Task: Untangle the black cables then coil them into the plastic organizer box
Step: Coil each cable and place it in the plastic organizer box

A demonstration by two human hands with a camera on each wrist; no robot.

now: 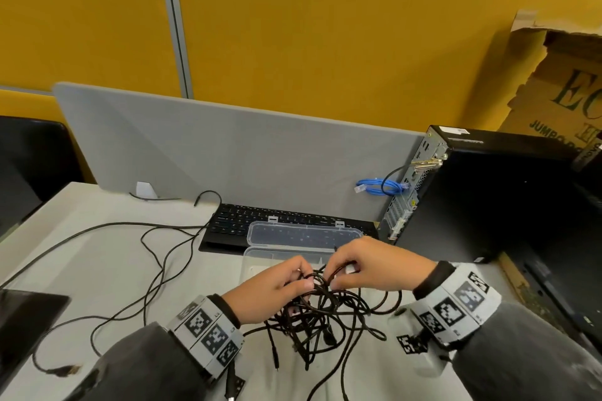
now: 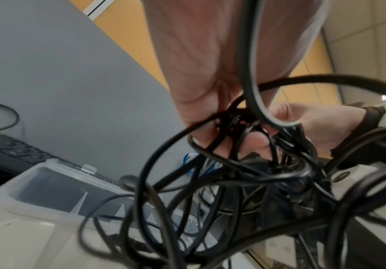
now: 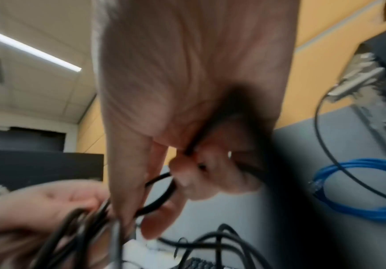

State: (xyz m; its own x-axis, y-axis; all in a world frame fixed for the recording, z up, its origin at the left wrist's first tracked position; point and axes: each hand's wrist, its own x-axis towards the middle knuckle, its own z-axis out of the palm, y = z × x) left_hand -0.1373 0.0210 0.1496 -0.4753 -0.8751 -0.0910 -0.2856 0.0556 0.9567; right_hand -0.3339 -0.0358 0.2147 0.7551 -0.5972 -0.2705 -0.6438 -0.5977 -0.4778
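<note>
A tangle of black cables [image 1: 321, 312] hangs over the white desk [image 1: 107, 264], its loose ends trailing toward the front edge. My left hand [image 1: 277, 283] grips the top of the tangle [image 2: 237, 127] with curled fingers. My right hand [image 1: 361, 267] pinches one black strand [image 3: 162, 198] at the knot between thumb and fingers. Just behind the hands lies the clear plastic organizer box [image 1: 260, 254], open, with its lid [image 1: 303, 234] leaning back on the keyboard. The left wrist view shows the box [image 2: 33, 196] with no cable inside the part I can see.
A black keyboard [image 1: 234, 221] lies behind the box. A black computer tower [image 1: 482, 192] stands at the right with a blue cable [image 1: 381, 187] at its back. Thin black wires [image 1: 153, 251] run over the desk's left half. A grey divider [image 1: 228, 153] closes the back.
</note>
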